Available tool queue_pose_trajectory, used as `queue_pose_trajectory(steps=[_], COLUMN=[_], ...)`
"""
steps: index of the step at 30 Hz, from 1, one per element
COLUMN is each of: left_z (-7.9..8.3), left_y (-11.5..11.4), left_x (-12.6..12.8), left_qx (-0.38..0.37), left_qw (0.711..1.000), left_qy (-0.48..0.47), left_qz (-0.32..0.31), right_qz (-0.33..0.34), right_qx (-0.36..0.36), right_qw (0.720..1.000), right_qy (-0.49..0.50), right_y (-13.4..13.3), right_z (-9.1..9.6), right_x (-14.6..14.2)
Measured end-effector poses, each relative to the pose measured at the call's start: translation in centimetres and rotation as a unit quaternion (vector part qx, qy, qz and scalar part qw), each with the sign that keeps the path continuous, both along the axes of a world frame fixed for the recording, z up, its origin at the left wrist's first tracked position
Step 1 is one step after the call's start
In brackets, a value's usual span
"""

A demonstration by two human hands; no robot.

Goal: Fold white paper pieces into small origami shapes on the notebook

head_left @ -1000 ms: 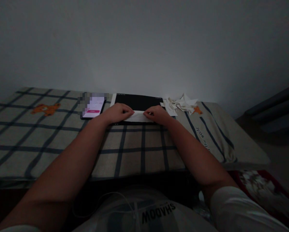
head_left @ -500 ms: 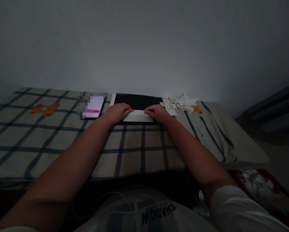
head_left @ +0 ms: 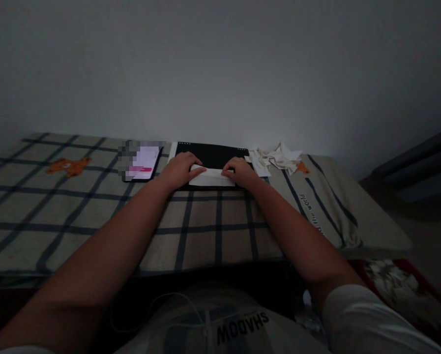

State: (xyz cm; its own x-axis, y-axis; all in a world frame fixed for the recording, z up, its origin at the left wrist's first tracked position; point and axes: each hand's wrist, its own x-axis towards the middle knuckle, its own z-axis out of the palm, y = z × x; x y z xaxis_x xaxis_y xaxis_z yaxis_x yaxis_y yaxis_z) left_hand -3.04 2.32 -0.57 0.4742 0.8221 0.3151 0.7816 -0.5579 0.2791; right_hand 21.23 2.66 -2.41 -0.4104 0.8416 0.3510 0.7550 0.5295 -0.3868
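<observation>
A white piece of paper (head_left: 212,178), folded into a narrow strip, lies across the near part of a black board or mat (head_left: 207,153). My left hand (head_left: 180,170) rests at the strip's left end, its thumb on the paper and its index finger raised apart from the thumb. At the right end, my right hand (head_left: 241,172) pinches the strip's upper edge between thumb and bent fingers. Both palms partly hide the board's sides.
A lit phone or tablet (head_left: 145,162) lies left of the board. Crumpled white paper (head_left: 277,158) sits on its right. The plaid cloth (head_left: 201,216) covers the table up to the wall (head_left: 220,73). Below on the right stands a red container (head_left: 423,290) with pale scraps.
My left thumb and index finger have spread apart from their pinch on the paper, and the thumb sits slightly further right. My right hand has barely moved.
</observation>
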Motion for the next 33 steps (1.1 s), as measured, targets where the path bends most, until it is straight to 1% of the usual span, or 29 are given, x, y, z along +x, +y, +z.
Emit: queue_pose_trajectory(steps=[3, 8, 12, 15, 20, 22, 24, 26, 29, 33], left_z=[-0.3, -0.5, -0.5, -0.4, 0.1, 0.3, 0.4, 0.4, 0.6, 1.0], left_y=[0.1, 0.2, 0.4, 0.2, -0.4, -0.5, -0.5, -0.4, -0.4, -0.8], left_x=[-0.1, -0.1, 0.0, 0.1, 0.4, 0.4, 0.4, 0.3, 0.3, 0.5], left_qx=[-0.010, -0.034, -0.047, -0.065, -0.118, -0.121, -0.112, -0.099, -0.085, -0.094], left_qw=[1.000, 0.999, 0.999, 0.997, 0.986, 0.984, 0.982, 0.979, 0.970, 0.958], left_qy=[-0.001, -0.003, -0.007, -0.034, -0.113, -0.132, -0.153, -0.181, -0.226, -0.269], left_qz=[-0.015, -0.003, -0.023, -0.030, -0.034, -0.025, -0.010, 0.006, 0.019, 0.025], right_qz=[0.000, -0.010, 0.006, 0.010, 0.014, 0.027, 0.038, 0.035, 0.023, 0.004], right_qx=[-0.003, -0.004, -0.001, 0.000, -0.028, -0.025, -0.025, -0.035, -0.063, -0.108], right_qw=[1.000, 1.000, 1.000, 1.000, 0.999, 0.999, 0.994, 0.986, 0.972, 0.956], right_qy=[-0.001, -0.016, -0.015, -0.010, 0.006, 0.038, 0.097, 0.161, 0.223, 0.272], right_y=[-0.1, -0.1, -0.1, -0.2, -0.7, -0.8, -0.8, -0.8, -0.6, -0.5], right_z=[0.0, 0.1, 0.0, 0.1, 1.0, 1.3, 1.6, 1.7, 1.6, 1.5], right_x=[0.0, 0.0, 0.1, 0.1, -0.1, 0.0, 0.0, 0.0, 0.1, 0.2])
